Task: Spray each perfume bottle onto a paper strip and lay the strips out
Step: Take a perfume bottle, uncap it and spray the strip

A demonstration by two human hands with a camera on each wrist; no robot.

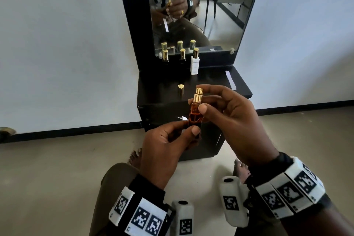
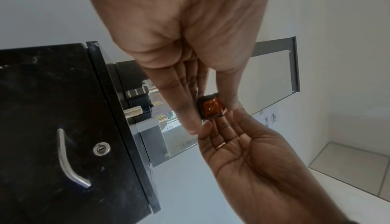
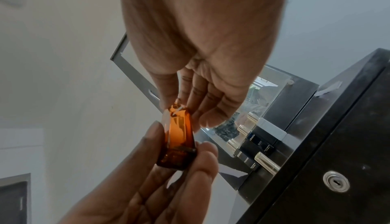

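Above the black bench (image 1: 210,80): amber perfume bottle (image 1: 195,114), uncapped, upright; left hand (image 1: 164,147) fingers pinching its base; right hand (image 1: 229,119) fingers gripping its body; paper strip (image 1: 230,79) lying on bench.

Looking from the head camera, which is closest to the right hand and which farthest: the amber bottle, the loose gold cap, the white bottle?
From the right hand:
1. Amber bottle, held in its fingers.
2. Loose gold cap, on the dresser top beyond the bottle.
3. White bottle, at the back by the mirror.
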